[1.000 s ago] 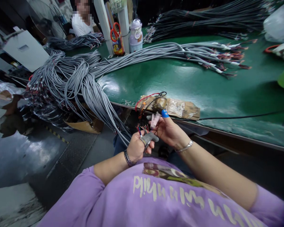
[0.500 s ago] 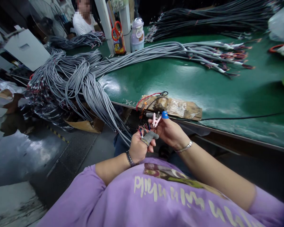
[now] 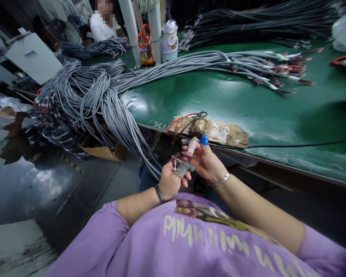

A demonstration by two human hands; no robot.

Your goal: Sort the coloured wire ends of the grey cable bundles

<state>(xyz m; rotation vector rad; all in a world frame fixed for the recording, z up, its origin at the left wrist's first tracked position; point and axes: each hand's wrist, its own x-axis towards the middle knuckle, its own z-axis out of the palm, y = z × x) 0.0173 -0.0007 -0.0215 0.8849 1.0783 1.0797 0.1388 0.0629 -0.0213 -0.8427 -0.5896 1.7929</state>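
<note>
My left hand (image 3: 171, 180) is closed round the end of a grey cable, with a grey cover on its thumb. Thin coloured wires (image 3: 176, 158) fan out above that thumb. Just to the right, my right hand (image 3: 205, 161) has its fingers bent round a small pale pink clip-like tool (image 3: 193, 147), now blurred. A blue cover (image 3: 204, 139) caps its thumb, and a grey one sits on another finger. The fingertips of both hands are close together at the wires. Exactly where the pink tool meets the wires cannot be made out.
A large bundle of grey cables (image 3: 103, 88) hangs over the green table (image 3: 190, 92). A taped wooden board (image 3: 233, 134) lies at the table's edge. Behind are orange-handled scissors (image 3: 144, 36), a lilac bottle (image 3: 170, 42) and black cables (image 3: 248, 27). A person (image 3: 102, 27) sits beyond.
The pink tool has turned in my right hand; its two spread arms showed before and are now a blur. My left hand keeps its hold on the cable. The view has shifted slightly.
</note>
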